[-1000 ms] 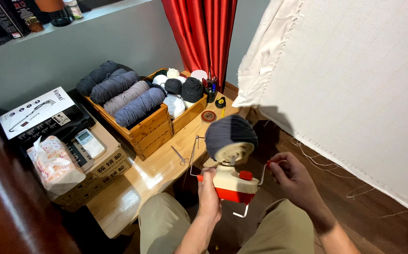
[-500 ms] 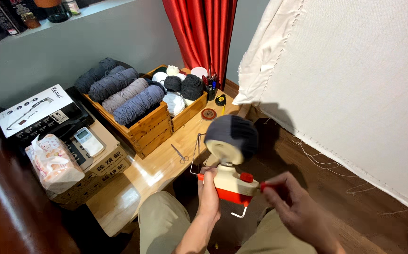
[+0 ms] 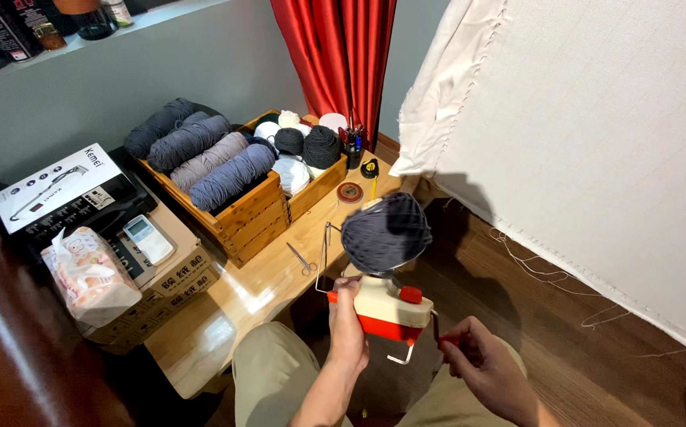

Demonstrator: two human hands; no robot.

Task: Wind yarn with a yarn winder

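Winding yarn into a cake on a hand-cranked winder.

Head view: the left hand [image 3: 348, 328] clasps the cream-and-red yarn winder [image 3: 391, 309] by its near side, steadying it at the wooden table [image 3: 224, 316] edge; the right hand [image 3: 479, 365] pinches the crank handle [image 3: 441, 340] just right of the body. Above both grips sits the dark grey yarn cake [image 3: 385, 232], already full. Next likely calls for steady cranking.

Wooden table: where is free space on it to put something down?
The wooden table is bare near its front edge, between the cardboard box and the scissors. The back is crowded by the wooden crates; the yarn winder occupies the right edge.
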